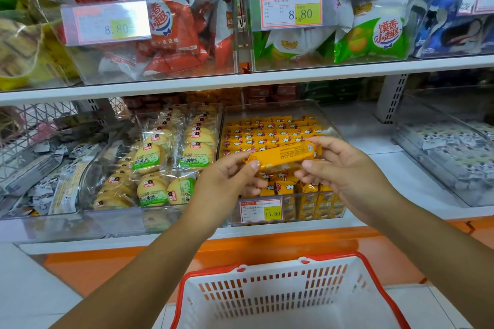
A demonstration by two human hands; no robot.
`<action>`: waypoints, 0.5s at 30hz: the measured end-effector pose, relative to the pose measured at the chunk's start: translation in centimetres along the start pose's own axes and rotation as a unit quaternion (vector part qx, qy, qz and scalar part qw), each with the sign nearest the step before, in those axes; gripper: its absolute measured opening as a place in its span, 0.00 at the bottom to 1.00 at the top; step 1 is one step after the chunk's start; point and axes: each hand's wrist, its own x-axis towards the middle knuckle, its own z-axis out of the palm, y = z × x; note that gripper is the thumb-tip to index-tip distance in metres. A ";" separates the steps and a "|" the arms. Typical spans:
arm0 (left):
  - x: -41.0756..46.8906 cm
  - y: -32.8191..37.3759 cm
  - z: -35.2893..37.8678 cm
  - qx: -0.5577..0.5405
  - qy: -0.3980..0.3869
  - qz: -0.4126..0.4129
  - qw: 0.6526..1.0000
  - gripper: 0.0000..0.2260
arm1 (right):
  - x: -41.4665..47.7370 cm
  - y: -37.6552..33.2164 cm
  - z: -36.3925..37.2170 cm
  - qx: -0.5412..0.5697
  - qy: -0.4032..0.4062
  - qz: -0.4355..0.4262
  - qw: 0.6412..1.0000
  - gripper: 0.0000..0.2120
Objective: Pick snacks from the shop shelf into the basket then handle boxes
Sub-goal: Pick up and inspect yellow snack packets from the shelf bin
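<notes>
- Head view: left hand (224, 181) and right hand (344, 168) pinch opposite ends of a yellow snack packet (280, 155).
- White basket (267, 294) sits at six o'clock.

On the upper shelf (294, 75), a clear bin of red bags (187, 70) and one of green bags (320, 63) are set. On the lower shelf (387, 167), a biscuit bin (120, 213) and a bin of yellow packets (337, 212) are set side by side.

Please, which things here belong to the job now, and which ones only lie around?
Job: long orange snack packet, pinched by left hand and right hand; white slotted plastic basket with red rim; clear plastic bin of orange packets.
Around: round yellow biscuits in clear wrappers; red snack bags; green snack bags.
</notes>
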 end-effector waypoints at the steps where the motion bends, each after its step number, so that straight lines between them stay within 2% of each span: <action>1: 0.1 -0.1 0.1 0.017 -0.003 -0.004 1.000 0.11 | 0.1 0.1 -0.1 -0.038 0.015 -0.005 0.999 0.19; 4: 0.3 -0.1 0.3 0.053 -0.016 -0.005 0.998 0.09 | 0.4 0.2 -0.3 -0.076 0.044 -0.005 0.996 0.17; 6: 0.5 -0.1 0.4 0.074 -0.020 0.000 0.997 0.09 | 0.3 0.1 -0.2 -0.055 0.032 -0.001 0.998 0.11; 8: 0.7 -0.3 0.6 0.138 -0.012 0.024 0.990 0.10 | 0.4 0.0 -0.1 -0.018 0.018 0.005 1.000 0.10; 10: 1.0 -0.7 1.0 0.235 -0.001 0.072 0.969 0.11 | 0.5 -0.3 -0.3 -0.008 0.040 -0.006 0.999 0.09; 12: 1.5 -0.8 1.6 0.301 -0.010 0.110 0.947 0.17 | 0.6 -0.7 -0.8 -0.035 0.083 -0.033 0.995 0.08; 15: 2.2 -1.0 2.9 0.400 -0.068 0.105 0.908 0.23 | 0.6 -1.1 -1.9 -0.110 0.111 -0.067 0.985 0.07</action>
